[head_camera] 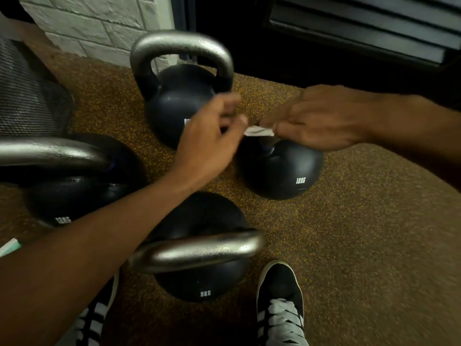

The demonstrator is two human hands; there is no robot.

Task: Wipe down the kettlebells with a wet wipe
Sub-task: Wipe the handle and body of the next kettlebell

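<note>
Several black kettlebells with steel handles stand on the speckled floor: one at the back [174,101], a 12 kg one at the left [74,193], an 8 kg one in front [199,283] and a 12 kg one at the right [282,171]. A small white wet wipe [258,131] is stretched between my hands above the right kettlebell, hiding its handle. My left hand [212,136] pinches the wipe's left end. My right hand [319,121] holds its right end with curled fingers.
A dark mesh seat [30,101] sits at the left, a white brick wall [94,23] behind it. A dark slatted unit [361,26] fills the back right. My two shoes [282,308] stand near the front kettlebell. A pale packet corner [10,247] shows at the left edge.
</note>
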